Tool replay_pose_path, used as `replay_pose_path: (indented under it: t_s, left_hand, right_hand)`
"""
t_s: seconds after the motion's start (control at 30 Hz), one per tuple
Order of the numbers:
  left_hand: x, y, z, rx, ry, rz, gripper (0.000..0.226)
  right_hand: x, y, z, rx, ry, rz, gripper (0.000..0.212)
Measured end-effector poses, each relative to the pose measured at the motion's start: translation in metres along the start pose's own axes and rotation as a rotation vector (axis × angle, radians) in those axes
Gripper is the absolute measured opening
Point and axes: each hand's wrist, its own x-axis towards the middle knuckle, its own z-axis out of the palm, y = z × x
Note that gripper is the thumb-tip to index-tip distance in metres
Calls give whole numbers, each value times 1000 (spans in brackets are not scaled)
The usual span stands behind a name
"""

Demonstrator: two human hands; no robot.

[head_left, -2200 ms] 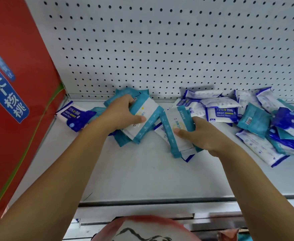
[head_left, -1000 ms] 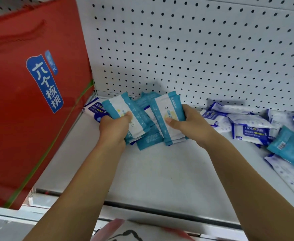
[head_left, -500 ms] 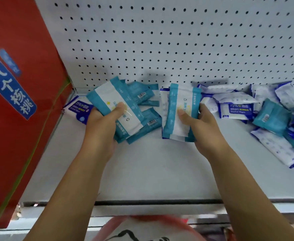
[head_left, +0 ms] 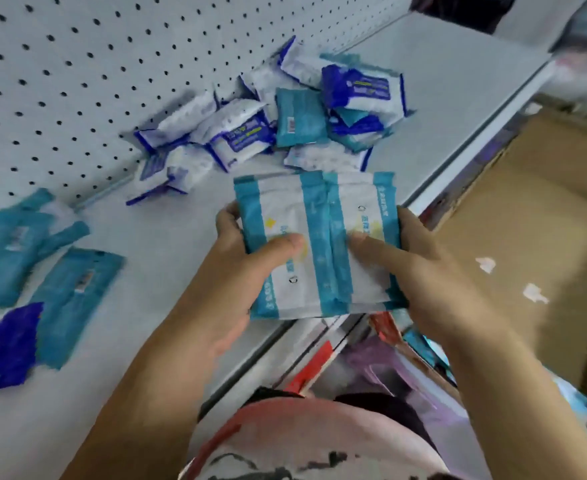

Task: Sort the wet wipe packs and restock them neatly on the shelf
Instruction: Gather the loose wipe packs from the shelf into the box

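Observation:
My left hand grips a small stack of teal-and-white wet wipe packs, thumb on top. Beside it my right hand grips a second stack of the same packs. The two stacks touch side by side, raised over the front edge of the white shelf. A jumbled heap of dark-blue-and-white and teal packs lies against the pegboard. Teal packs and one dark blue pack lie face down at the left.
White pegboard backs the shelf. The shelf's front rail runs diagonally to the upper right. Beyond it lies brown cardboard on the floor, with red and purple goods on a lower level.
Both hands have brought their stacks together and drawn them back toward the shelf's front edge. My view has swung right and tilted; the red box has left the frame.

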Motion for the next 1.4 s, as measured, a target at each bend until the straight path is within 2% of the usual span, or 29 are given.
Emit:
replay_pose_path:
  t_s: [0.13,0.27,0.4,0.53,0.63,0.73,0.83,1.0,1.13,1.17,1.4]
  left_hand:
    - [13,-15,66,177,-233,-78,55]
    - [20,-38,135,324,-399,-98,40]
    - [38,-82,195,423,-465,-156,35]
    - [77,-146,229,621,-453,-250,42]
    - [107,-195,241,779,-440,-316,47]
    - [131,-227,251,883,-434,-342,57]
    - [153,-246,265,1013,-376,-297,60]
    - [184,-263,276,1262,-312,-281,60]
    - [195,-275,275,1403,-359,-342,73]
    - [195,-277,275,1425,-356,-336,73]
    - [183,-294,274,1485,-315,-186,80]
  right_hand:
    - [-38,12,-55,9,215,55,29]
    - [-71,44,-114,142,504,106,29]
    - [-100,87,-174,274,841,209,30]
    - [-114,138,-224,276,1030,368,30]
    - [-108,175,-250,337,1062,467,23]
    - [-92,210,-265,309,1029,544,30]
    - [-69,239,-274,168,999,558,38]
    - [-47,263,-285,-81,955,641,27]
    - [-48,270,-289,-412,869,692,58]
    - [-48,271,-293,-478,863,705,61]
    - [-53,269,-301,-561,850,650,78]
